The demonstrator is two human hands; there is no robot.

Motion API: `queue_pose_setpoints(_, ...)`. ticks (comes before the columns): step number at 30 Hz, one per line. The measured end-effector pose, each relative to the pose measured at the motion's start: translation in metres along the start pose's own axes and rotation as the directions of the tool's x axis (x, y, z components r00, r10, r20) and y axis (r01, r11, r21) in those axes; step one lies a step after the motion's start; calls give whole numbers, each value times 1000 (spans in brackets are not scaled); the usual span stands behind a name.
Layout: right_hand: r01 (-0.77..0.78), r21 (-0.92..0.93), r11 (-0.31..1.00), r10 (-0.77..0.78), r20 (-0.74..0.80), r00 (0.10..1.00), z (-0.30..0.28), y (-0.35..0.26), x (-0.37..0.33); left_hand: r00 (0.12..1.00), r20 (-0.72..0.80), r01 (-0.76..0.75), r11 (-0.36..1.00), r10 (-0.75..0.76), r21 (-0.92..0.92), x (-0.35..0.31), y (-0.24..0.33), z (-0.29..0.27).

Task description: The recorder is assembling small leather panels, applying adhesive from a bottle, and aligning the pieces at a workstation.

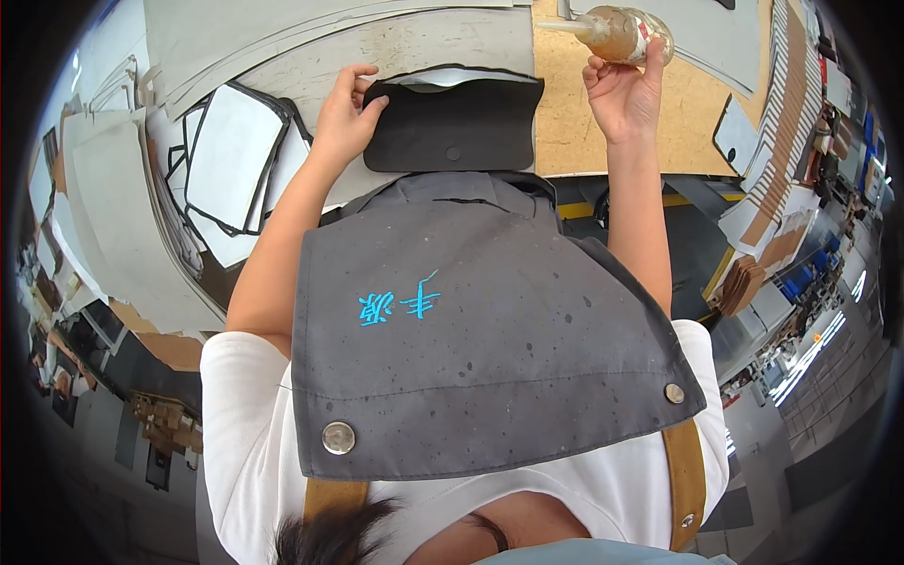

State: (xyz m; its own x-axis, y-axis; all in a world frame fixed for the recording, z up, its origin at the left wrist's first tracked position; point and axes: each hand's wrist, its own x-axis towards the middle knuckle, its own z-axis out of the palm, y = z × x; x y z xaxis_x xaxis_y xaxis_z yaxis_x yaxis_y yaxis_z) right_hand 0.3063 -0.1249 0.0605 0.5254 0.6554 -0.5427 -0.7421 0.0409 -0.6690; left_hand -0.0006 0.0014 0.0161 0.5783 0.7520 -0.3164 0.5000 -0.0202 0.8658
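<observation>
A black pouch-like piece (452,127) lies across the near edge of the work surface, a round snap-like mark near its lower middle. Its upper edge gapes a little and shows a pale inside. My left hand (347,118) grips the left end of this piece, thumb on the front and fingers curled behind. Off to the right and farther away, my right hand (626,99) holds a clear squeeze bottle (612,36) with brownish contents. The bottle lies sideways in the fingers, above the table, its pale nozzle pointing left and apart from the black piece.
White panels with black borders (234,155) lie piled left of my left hand. Large grey boards (113,188) stand beyond them. A tan board (574,141) covers the right side, with a white black-edged piece (737,137) near its corner. Striped cardboard (789,104) runs along the right edge.
</observation>
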Motion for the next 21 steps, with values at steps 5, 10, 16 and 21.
queue_pose_setpoints(5,53,-13,999,-52,40,998,-4,-9,-14,944,-150,-300,954,295,-10,-18,40,-5)
queue_pose_setpoints(10,77,-13,997,-77,40,996,-7,-10,-27,889,-123,-432,898,440,89,-39,57,7)
queue_pose_setpoints(16,142,-69,987,-144,-33,989,14,-12,-40,890,-154,-418,903,428,93,-42,56,9)
queue_pose_setpoints(21,117,-67,991,-123,-91,988,12,-17,-38,892,-168,-408,908,419,99,-37,54,7)
